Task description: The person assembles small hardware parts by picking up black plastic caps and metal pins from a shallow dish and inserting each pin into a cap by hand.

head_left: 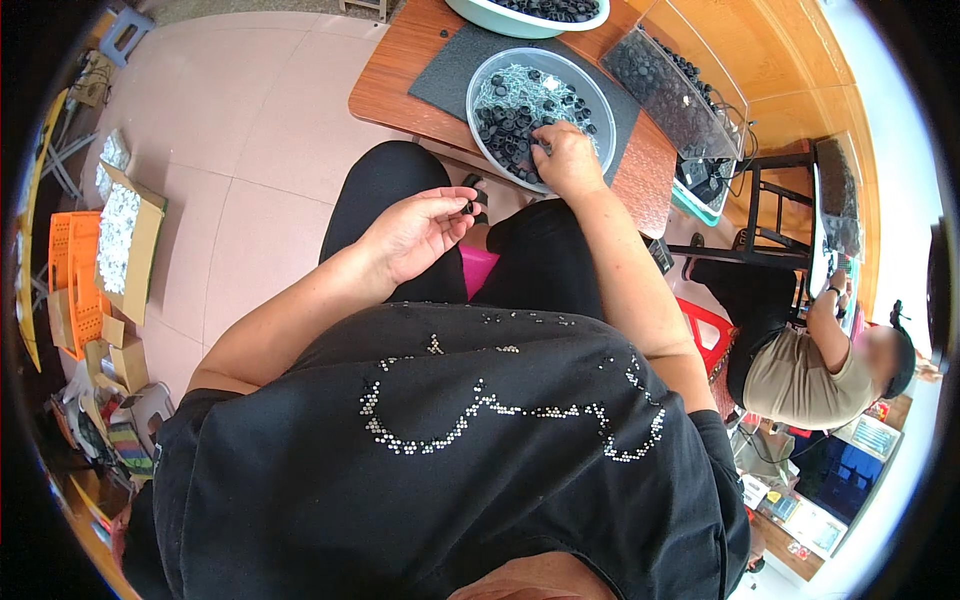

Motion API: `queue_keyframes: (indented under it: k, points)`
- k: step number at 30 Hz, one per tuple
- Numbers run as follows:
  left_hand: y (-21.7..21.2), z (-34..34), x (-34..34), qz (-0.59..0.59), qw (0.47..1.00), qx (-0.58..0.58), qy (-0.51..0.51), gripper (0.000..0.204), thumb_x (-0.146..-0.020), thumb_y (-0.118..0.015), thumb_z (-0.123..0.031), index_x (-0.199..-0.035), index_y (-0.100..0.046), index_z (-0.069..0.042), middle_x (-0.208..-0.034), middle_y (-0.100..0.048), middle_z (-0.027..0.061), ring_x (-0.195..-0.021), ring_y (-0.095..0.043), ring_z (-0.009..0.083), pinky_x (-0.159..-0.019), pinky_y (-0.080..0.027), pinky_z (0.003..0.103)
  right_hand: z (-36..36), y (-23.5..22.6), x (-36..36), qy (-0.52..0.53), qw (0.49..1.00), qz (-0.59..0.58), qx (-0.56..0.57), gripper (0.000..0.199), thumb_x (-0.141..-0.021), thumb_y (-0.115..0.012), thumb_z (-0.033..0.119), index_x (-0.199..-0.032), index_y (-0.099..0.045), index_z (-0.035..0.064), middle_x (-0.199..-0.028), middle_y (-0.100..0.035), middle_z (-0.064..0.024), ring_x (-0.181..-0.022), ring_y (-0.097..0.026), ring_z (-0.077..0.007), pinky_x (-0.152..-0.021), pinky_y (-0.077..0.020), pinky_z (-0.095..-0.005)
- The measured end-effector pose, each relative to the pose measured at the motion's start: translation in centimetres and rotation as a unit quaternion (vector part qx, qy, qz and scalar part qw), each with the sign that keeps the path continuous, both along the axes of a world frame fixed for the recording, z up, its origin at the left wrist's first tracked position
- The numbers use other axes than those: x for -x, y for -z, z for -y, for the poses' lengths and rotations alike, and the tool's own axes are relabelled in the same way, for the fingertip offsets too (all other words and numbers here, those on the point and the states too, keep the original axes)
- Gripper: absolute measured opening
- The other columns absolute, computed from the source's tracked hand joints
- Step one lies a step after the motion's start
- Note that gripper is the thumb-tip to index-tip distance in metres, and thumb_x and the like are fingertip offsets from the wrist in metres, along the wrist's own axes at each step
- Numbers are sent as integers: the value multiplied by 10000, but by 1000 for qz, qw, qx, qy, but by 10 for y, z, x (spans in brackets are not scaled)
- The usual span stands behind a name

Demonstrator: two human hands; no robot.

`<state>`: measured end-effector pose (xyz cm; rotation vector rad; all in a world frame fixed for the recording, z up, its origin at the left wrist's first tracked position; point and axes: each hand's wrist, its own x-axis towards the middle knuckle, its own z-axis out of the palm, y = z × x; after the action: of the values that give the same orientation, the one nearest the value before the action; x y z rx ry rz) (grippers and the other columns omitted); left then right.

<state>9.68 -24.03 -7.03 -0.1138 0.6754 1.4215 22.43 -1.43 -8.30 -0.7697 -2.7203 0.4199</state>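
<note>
- Though its shape was too small to make out, one small black part [468, 207] sat pinched between the left hand's [415, 232] thumb and fingertips, above the lap.
- Beyond it, one clear round bowl [590, 88] on the wooden table [385, 75] held black parts too many to count.
- Fingers curled narrow and hidden among those parts, the right hand [566, 158] reached into the bowl; its grip could not be told.

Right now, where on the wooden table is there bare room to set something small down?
Free: the bare corner of the wooden table, left of the dark mat, and the mat strip left of the clear bowl. Crowded: the bowl, where the right hand reaches into black parts, and the clear tray beside it. The left hand holds a small black part over the lap.
</note>
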Motion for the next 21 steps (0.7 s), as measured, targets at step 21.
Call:
queue_keyframes:
  k: [21]
  points:
    - [-8, 5, -6, 1, 996, -79, 43, 201, -913, -564, -174, -1073, -596, -57, -931, -597, 2, -806, -531, 97, -683, -442, 210, 121, -62, -11, -72, 959, -160, 224, 151, -741, -694, -12, -885, -653, 6, -724, -543, -6, -562, -468, -46, -499, -382, -200]
